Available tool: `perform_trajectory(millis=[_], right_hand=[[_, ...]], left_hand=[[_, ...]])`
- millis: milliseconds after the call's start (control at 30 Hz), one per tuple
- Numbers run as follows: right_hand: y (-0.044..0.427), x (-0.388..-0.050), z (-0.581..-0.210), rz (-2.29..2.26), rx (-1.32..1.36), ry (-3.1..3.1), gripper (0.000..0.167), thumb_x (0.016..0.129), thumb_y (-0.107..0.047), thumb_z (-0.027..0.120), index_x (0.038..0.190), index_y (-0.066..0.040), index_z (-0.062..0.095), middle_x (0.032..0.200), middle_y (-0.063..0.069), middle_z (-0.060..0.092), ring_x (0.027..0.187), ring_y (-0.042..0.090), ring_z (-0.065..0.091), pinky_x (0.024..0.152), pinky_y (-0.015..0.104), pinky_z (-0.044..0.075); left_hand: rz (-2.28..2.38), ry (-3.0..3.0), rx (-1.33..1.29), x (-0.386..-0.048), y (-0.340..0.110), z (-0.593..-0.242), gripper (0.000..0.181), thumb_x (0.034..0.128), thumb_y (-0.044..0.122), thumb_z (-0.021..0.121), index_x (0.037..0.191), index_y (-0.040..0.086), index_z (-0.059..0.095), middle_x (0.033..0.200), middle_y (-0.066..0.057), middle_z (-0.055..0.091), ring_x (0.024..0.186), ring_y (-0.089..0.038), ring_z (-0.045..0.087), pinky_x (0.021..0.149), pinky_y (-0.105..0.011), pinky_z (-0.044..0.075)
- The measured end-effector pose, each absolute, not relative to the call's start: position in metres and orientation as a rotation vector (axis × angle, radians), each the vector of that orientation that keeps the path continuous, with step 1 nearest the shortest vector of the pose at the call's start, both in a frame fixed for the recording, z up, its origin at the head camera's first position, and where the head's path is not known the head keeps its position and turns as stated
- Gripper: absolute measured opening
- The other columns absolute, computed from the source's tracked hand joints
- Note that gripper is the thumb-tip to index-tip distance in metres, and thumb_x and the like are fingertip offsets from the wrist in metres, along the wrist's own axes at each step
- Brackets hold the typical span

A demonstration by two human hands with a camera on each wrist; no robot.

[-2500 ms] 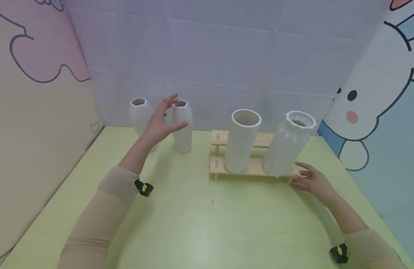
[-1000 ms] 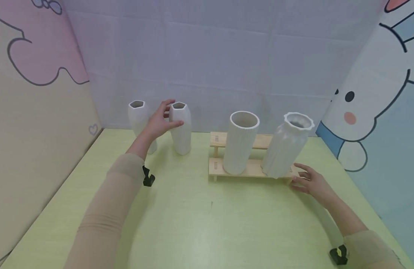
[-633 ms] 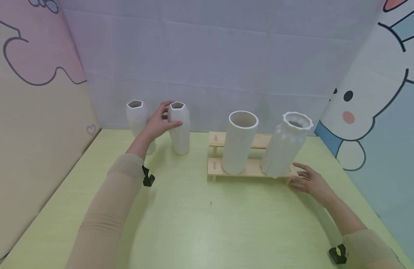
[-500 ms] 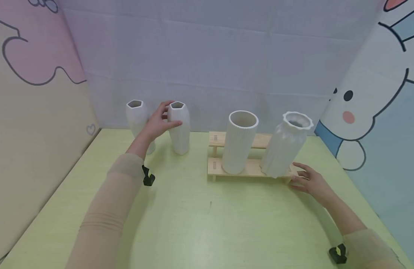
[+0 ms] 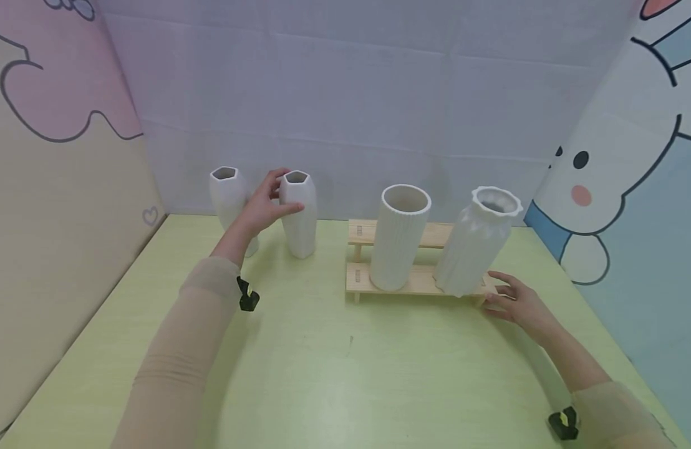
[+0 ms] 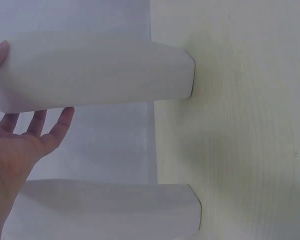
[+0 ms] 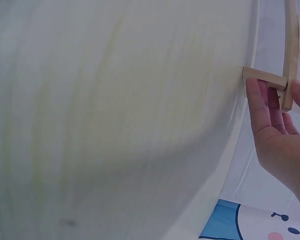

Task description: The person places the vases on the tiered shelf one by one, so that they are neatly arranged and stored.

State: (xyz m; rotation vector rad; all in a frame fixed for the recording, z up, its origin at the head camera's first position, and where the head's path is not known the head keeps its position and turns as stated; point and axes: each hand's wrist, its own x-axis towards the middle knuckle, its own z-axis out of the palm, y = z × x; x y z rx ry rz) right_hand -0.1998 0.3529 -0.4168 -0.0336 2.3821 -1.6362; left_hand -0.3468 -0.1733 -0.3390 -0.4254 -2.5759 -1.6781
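Observation:
My left hand grips a white faceted vase near its top, thumb in front and fingers on its left and back. That vase stands upright with its base on the table. A matching faceted vase stands to its left, partly hidden behind my wrist. With thumb and fingers, my right hand holds the right end of a two-tier wooden rack; the right wrist view shows the fingers at the rack's leg. On its lower board stand a ribbed cylindrical vase and a wavy-rimmed vase.
The pale green table runs back to a white cloth backdrop. Cartoon-printed panels stand along the left and right sides. The rack's upper board lies behind the two vases.
My left hand has moved in from just in front of the faceted vase and closed round its upper part. The right hand has stayed at the rack's end. The vases have not visibly moved.

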Motion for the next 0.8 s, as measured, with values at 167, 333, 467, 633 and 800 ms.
perform_trajectory(millis=[167, 333, 467, 633, 800], right_hand=[[0.352, -0.199, -0.416, -1.629, -0.027, 2.385, 0.076, 0.095, -0.026, 0.058, 0.15, -0.005, 0.011, 0.142, 0.034, 0.028, 0.104, 0.021, 0.063, 0.087, 0.036, 0.052], [0.351, -0.198, -0.415, -1.618, -0.024, 2.39, 0.076, 0.095, -0.028, 0.057, 0.15, -0.005, 0.011, 0.142, 0.034, 0.027, 0.106, 0.024, 0.062, 0.087, 0.036, 0.052], [0.349, -0.198, -0.414, -1.632, -0.025, 2.384, 0.075, 0.095, -0.026, 0.057, 0.15, -0.004, 0.011, 0.142, 0.034, 0.027, 0.105, 0.023, 0.063, 0.087, 0.036, 0.052], [0.349, -0.198, -0.413, -1.637, -0.013, 2.389, 0.075, 0.095, -0.025, 0.058, 0.15, -0.004, 0.012, 0.141, 0.035, 0.027, 0.103, 0.022, 0.063, 0.086, 0.036, 0.053], [0.349, -0.198, -0.414, -1.62, -0.009, 2.398, 0.076, 0.095, -0.027, 0.058, 0.15, -0.004, 0.012, 0.142, 0.035, 0.027, 0.104, 0.023, 0.063, 0.086, 0.035, 0.053]], left_hand=[[-1.619, -2.581, -0.476, -0.343, -0.171, -0.338, 0.082, 0.0748, 0.029, 0.081, 0.14, 0.028, 0.031, 0.146, -0.007, 0.039, 0.129, -0.033, 0.04, 0.1, -0.055, 0.039], [-1.55, -2.589, -0.494, -0.337, -0.167, -0.335, 0.082, 0.0741, 0.03, 0.081, 0.139, 0.028, 0.032, 0.145, -0.008, 0.04, 0.128, -0.034, 0.041, 0.099, -0.055, 0.039], [-1.521, -2.595, -0.463, -0.333, -0.164, -0.334, 0.082, 0.0738, 0.029, 0.082, 0.14, 0.027, 0.032, 0.145, -0.007, 0.04, 0.129, -0.034, 0.041, 0.1, -0.055, 0.039], [-1.485, -2.614, -0.428, -0.326, -0.159, -0.331, 0.081, 0.0727, 0.029, 0.082, 0.138, 0.028, 0.034, 0.146, -0.007, 0.039, 0.13, -0.033, 0.039, 0.099, -0.056, 0.039], [-1.473, -2.592, -0.441, -0.324, -0.155, -0.332, 0.081, 0.0724, 0.026, 0.083, 0.137, 0.026, 0.035, 0.147, -0.009, 0.038, 0.13, -0.035, 0.039, 0.097, -0.058, 0.04]])
